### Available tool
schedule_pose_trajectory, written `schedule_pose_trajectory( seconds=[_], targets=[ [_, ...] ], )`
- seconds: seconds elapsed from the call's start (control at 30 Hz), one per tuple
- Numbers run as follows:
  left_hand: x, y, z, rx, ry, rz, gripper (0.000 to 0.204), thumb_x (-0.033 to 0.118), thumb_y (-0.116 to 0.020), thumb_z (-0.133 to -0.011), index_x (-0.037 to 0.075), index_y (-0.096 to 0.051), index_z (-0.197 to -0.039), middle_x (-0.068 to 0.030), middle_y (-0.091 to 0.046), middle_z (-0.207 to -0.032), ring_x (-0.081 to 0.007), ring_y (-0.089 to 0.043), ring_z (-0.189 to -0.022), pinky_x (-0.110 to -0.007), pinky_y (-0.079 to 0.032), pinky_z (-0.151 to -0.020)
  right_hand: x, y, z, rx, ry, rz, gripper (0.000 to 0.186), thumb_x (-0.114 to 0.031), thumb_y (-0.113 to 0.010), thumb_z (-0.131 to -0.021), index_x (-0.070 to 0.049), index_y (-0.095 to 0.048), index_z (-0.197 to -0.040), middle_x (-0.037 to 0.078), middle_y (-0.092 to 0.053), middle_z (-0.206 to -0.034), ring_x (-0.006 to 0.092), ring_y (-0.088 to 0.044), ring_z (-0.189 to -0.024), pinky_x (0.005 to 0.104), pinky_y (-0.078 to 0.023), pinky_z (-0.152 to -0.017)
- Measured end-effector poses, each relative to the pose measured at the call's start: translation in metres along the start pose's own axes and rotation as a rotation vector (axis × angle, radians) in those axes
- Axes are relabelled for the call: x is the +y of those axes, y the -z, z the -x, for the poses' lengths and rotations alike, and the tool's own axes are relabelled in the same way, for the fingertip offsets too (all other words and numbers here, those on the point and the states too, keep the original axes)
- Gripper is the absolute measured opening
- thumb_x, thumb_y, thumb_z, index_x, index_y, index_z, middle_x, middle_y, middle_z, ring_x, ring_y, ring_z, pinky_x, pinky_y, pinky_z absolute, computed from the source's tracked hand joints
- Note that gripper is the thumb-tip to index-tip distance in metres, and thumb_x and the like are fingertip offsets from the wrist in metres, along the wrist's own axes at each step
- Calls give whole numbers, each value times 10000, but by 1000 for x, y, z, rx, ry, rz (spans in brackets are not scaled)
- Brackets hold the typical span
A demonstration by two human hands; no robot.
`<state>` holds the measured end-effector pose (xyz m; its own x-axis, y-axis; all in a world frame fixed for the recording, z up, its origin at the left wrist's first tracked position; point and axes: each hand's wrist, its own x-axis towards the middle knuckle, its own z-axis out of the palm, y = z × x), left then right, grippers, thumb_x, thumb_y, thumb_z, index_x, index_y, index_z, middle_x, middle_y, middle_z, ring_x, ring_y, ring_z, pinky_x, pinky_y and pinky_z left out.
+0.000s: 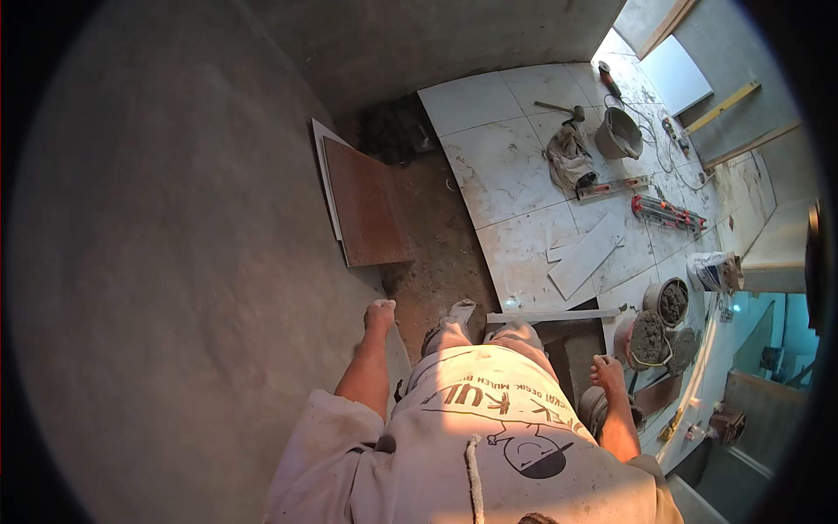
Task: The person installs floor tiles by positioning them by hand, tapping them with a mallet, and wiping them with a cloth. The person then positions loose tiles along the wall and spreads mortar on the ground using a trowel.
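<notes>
My left hand point(380, 313) hangs beside my left leg, its fingers curled in with nothing visible in them. Close ahead of it, brown-backed tiles point(362, 205) lean on edge against the grey wall. On my other side, my right hand point(606, 372) is loosely closed and looks bare. Just past it stands a bucket of grey mortar point(648, 339), with a second mortar bucket point(672, 302) farther on. My feet are at the edge of a bare dirt strip point(441, 236), and a narrow pale tile strip point(554, 315) lies across in front of my legs.
White floor tiles point(476, 105) cover the area ahead right. On them lie cut tile pieces point(587, 256), a red tile cutter point(669, 213), a spirit level point(614, 187), a mallet point(561, 111), a cloth sack point(569, 157), a grey bucket point(619, 134) and a corded angle grinder point(609, 79).
</notes>
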<state>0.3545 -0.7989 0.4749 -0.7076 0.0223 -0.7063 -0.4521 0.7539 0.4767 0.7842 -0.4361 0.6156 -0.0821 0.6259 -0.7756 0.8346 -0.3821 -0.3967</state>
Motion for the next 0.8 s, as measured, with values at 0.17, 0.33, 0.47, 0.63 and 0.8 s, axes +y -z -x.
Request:
schedule_pose_trajectory(
  seconds=[0.17,0.33,0.47,0.63,0.8],
  targets=[
    [-11,-27,22,18,-24,-92,353,312,-582,-831,27,-649,-1028,-159,-656,-1027,-301,-613,-986,-388,-464,-864,1,8,-2,-23,26,9,302,-274,-567,-878,-12,-586,-1026,40,-593,-745,113,-556,-553,244,-465,-492],
    [-35,-59,35,-8,-8,-31,351,312,-587,-824,31,-652,-1026,-158,-658,-1022,-307,-611,-989,-389,-459,-868,38,31,-32,-45,19,-33,289,-270,-574,-877,-19,-577,-1019,42,-578,-730,118,-542,-538,254,-451,-468],
    [-17,-68,73,10,-57,-49,345,313,-588,-825,35,-657,-1018,-164,-654,-1029,-304,-612,-987,-380,-462,-860,78,43,-55,-96,-103,-210,249,-261,-573,-882,-30,-548,-970,52,-543,-687,135,-495,-489,258,-406,-416],
    [-26,-72,95,71,-54,64,349,319,-590,-820,28,-666,-997,-162,-666,-985,-276,-626,-950,-362,-469,-839,108,42,-81,-173,-182,-146,251,-266,-576,-881,-31,-524,-955,61,-532,-679,144,-474,-468,267,-388,-407],
    [-76,-65,106,85,-57,81,345,301,-595,-819,27,-659,-1019,-154,-668,-979,-272,-629,-934,-359,-471,-832,79,40,-94,-218,-37,-82,263,-273,-578,-877,-24,-536,-951,52,-542,-693,143,-501,-494,280,-415,-439]
  ],
)
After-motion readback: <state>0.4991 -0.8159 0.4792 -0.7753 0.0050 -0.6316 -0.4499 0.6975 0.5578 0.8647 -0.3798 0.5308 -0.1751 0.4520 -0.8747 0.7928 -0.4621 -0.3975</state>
